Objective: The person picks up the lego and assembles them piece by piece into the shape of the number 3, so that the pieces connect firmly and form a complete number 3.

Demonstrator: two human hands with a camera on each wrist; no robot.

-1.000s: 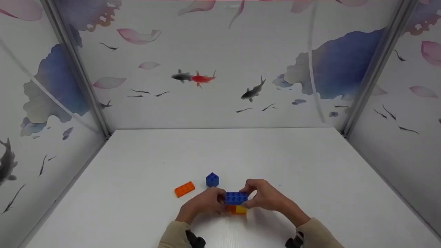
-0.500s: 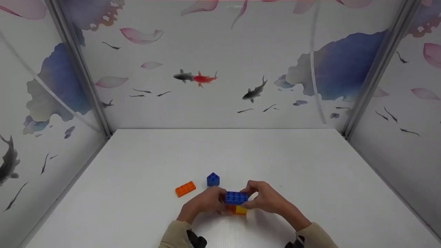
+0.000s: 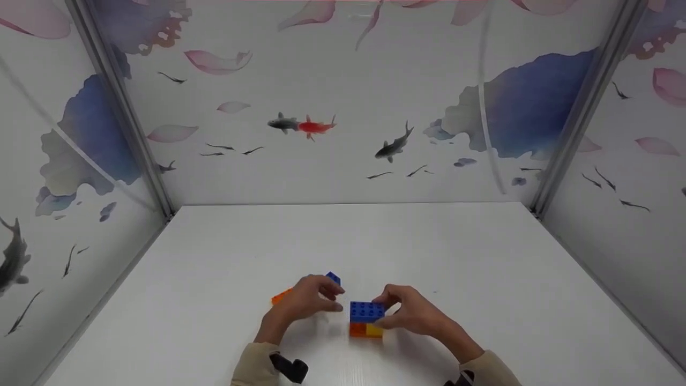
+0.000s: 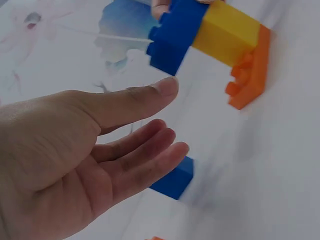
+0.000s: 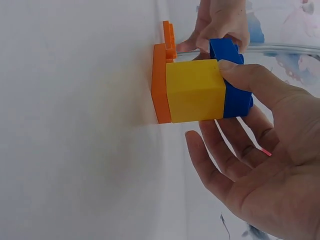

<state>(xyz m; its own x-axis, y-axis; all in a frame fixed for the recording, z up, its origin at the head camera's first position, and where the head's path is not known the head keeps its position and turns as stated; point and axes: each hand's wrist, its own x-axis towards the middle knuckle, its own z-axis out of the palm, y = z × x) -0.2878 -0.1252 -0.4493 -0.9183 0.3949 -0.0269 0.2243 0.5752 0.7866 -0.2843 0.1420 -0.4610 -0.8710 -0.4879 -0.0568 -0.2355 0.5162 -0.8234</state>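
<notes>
A small stack stands on the table: an orange flat brick (image 5: 160, 85) at the bottom, a yellow brick (image 5: 195, 95) on one end of it, and a blue eight-stud brick (image 3: 366, 311) on top, jutting past the yellow one to the left. My right hand (image 3: 415, 308) pinches the blue brick between thumb and fingers at its right end. Left of the stack, my left hand (image 3: 308, 297) holds nothing, its thumb and fingers apart. Behind that hand, partly hidden, lie a second blue brick (image 3: 333, 279) and a loose orange flat brick (image 3: 281, 296).
The white table (image 3: 455, 246) is bounded by printed panels at the back (image 3: 332, 177) and both sides. Grey metal posts (image 3: 128, 123) stand at the back corners. A black wrist device (image 3: 289, 368) is strapped at the left cuff.
My left hand has let go of the stack's left side and moved left and slightly away from me, now covering part of the loose bricks. The right hand keeps its grip on the blue brick.
</notes>
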